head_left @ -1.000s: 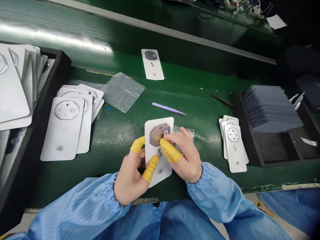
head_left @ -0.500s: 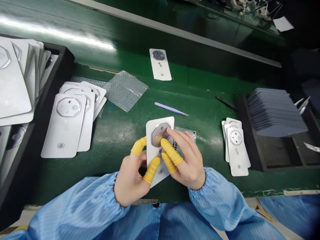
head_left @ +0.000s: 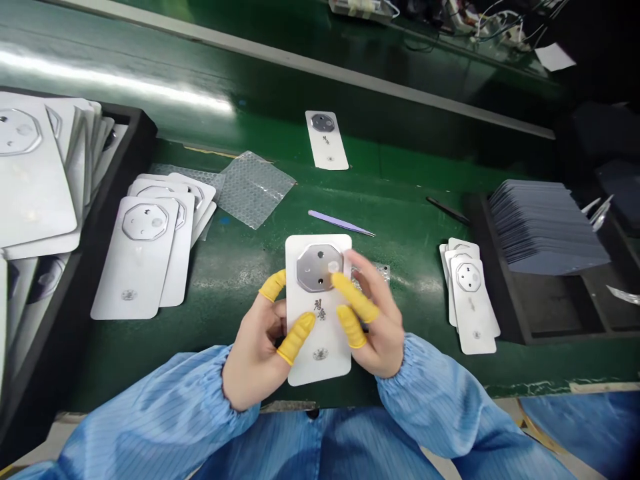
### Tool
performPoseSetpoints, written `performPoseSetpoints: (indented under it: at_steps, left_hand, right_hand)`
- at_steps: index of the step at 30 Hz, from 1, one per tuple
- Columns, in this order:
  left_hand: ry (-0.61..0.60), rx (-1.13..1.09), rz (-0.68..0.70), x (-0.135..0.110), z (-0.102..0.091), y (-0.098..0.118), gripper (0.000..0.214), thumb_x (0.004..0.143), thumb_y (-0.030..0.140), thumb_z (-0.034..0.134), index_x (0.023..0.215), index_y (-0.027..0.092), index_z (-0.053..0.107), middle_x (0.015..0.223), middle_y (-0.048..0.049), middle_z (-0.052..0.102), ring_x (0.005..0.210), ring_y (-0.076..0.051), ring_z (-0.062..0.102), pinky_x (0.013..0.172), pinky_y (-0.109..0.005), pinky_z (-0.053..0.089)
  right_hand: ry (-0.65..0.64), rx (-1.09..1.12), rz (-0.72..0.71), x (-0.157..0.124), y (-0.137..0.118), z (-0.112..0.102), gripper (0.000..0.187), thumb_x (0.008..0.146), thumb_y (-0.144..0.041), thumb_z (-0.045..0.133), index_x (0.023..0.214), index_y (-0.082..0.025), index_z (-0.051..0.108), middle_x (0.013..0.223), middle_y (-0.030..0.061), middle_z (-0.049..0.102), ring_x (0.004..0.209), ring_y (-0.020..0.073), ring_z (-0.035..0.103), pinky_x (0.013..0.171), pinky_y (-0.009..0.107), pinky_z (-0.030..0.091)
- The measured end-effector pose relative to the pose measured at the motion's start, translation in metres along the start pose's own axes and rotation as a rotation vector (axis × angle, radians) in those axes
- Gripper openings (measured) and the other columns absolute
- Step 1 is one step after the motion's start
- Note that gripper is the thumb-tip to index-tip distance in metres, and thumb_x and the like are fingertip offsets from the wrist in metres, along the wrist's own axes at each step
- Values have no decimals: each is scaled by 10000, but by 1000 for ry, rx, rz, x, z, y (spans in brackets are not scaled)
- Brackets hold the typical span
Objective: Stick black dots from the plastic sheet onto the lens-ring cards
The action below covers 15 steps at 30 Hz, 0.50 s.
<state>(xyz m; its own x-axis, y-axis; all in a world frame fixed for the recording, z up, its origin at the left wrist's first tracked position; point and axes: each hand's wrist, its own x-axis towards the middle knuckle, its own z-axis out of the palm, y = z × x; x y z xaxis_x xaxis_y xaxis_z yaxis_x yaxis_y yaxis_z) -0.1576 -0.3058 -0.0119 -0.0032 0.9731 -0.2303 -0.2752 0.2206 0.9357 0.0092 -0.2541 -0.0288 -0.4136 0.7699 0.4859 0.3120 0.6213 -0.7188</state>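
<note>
Both hands hold one white phone back cover above the green mat, its octagonal metal camera plate facing up. My left hand grips the cover's left edge, yellow finger cots on thumb and forefinger. My right hand grips the right edge, with two yellow-cotted fingers lying on the face beside the camera plate. A small clear bubble-wrap piece lies just behind my right hand.
A pile of white covers lies left, beside a black tray of more covers. A small stack sits right, next to a black tray with grey sheets. Purple tweezers, bubble wrap and a lone cover lie beyond.
The cover has been turned upright and square to me and lifted slightly nearer. My right fingers have slid from the camera plate toward the right edge.
</note>
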Motion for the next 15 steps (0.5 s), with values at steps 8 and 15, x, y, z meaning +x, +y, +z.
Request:
performPoseSetpoints:
  at_steps: [8,15]
  left_hand:
    - [68,-59,-13,8,0,7,258,801,254,707,1037,181,632,908,-38,748,748,-160,713,629,-208,595]
    - [242,60,-19,4,3,0,196,707,284,773,800,140,676,647,-12,700,501,-137,628,451,-210,522]
  right_hand:
    - [36,511,409,-1,-7,7,443,896,-175,589,1318,-274,500,981,16,751,810,157,742,674,263,653]
    - [-20,462,362,-4,-15,10,342,910,-213,576,1249,-264,566,987,15,750,816,158,742,715,285,657]
